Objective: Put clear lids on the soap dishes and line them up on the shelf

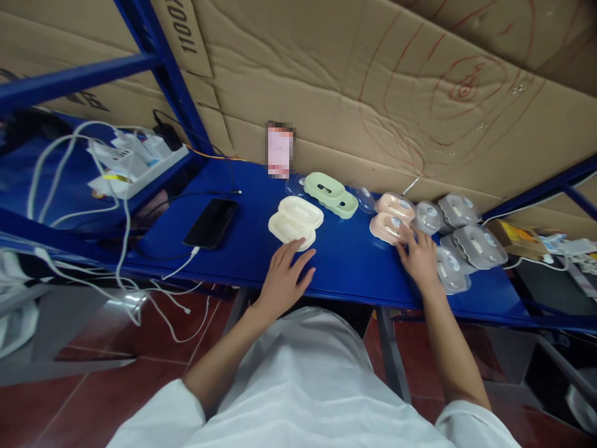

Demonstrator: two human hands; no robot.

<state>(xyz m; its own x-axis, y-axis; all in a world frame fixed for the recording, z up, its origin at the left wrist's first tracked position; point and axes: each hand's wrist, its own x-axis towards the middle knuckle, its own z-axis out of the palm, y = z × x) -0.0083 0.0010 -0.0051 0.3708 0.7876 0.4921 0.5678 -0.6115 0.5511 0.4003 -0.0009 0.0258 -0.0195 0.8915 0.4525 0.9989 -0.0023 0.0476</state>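
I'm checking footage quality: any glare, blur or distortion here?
Head view: pixelation hides detail on the upright object by the cardboard; small highlights glint on the clear plastic packaging at right; brighter glare marks the gray surface at lower left; wide-angle distortion seems to slant the blue frame; left hand and right hand look slightly soft, fingers distinguishable.
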